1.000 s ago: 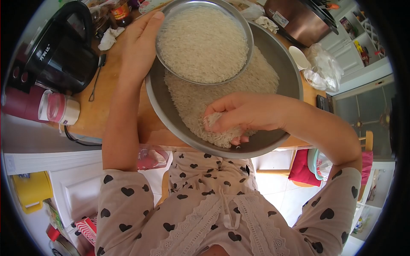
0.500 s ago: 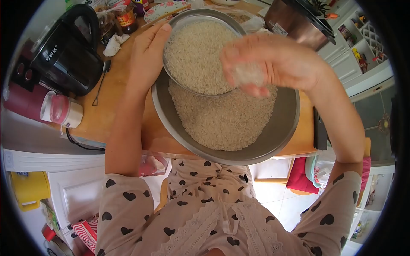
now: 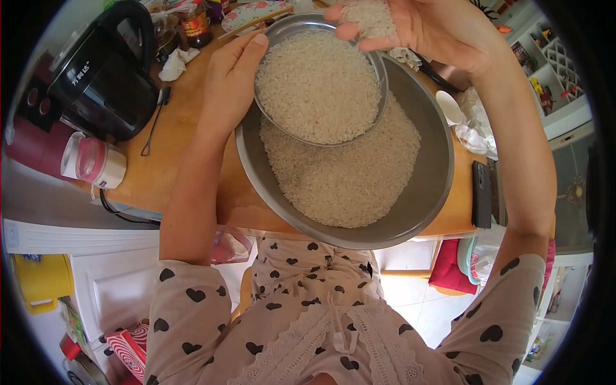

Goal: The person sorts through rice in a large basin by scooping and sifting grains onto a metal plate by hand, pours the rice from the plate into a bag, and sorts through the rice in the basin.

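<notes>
My left hand (image 3: 232,83) grips the left rim of a shallow metal dish (image 3: 384,83), thumb on top. The dish is heaped with white rice (image 3: 317,90) and tilts towards me over a large metal basin (image 3: 430,192). More loose rice (image 3: 350,186) covers the basin's bottom. Above the far right edge of the dish, my right hand (image 3: 436,29) is turned palm up and cupped, holding a handful of rice (image 3: 369,18). The dish hides the far left part of the basin.
On the wooden table, a black kettle (image 3: 106,77), a thin-handled utensil (image 3: 153,128) and a pink-and-white jar (image 3: 96,163) stand or lie at left. At right are a white cup (image 3: 450,108), a crumpled plastic bag (image 3: 476,122) and a dark phone (image 3: 481,192).
My right hand has moved up and away from over the dish, its palm now turned upward with the rice. The dish and my left hand have shifted slightly right.
</notes>
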A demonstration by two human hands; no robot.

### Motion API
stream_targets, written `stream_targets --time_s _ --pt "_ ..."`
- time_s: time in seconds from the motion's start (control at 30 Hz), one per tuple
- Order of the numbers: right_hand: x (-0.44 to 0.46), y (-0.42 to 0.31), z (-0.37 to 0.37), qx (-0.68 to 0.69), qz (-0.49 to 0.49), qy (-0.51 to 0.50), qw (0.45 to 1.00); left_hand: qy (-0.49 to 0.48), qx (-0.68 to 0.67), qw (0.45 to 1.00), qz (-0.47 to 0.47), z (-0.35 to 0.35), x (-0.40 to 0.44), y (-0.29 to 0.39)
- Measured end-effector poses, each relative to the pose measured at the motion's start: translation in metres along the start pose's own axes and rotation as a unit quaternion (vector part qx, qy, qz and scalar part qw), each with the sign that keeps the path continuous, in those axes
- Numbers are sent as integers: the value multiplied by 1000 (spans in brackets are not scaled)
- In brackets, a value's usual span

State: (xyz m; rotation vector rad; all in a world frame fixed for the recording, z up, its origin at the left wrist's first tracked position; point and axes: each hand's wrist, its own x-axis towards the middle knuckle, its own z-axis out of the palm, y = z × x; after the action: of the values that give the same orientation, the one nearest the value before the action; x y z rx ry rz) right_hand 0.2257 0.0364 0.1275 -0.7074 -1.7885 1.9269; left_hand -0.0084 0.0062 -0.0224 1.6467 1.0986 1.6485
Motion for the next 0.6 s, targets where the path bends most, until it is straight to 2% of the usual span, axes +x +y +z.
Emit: stream_targets --time_s 0.1,0.2,0.3,0.4,0.6 --pt "10 -1 -2 40 -18 -41 998 0 4 1000 -3 0 0 1" --pt "1 -13 9 -20 -43 76 996 -1 1 1000 -4 0 -1 2" --pt "-5 -13 -4 -15 -42 77 996 -1 2 1000 -3 0 -1 3" --pt "-6 -13 -13 -37 -52 20 998 3 2 1000 -10 0 -1 4" --pt "-2 -13 -7 -65 -74 -24 995 -6 -10 1000 -11 0 0 3"
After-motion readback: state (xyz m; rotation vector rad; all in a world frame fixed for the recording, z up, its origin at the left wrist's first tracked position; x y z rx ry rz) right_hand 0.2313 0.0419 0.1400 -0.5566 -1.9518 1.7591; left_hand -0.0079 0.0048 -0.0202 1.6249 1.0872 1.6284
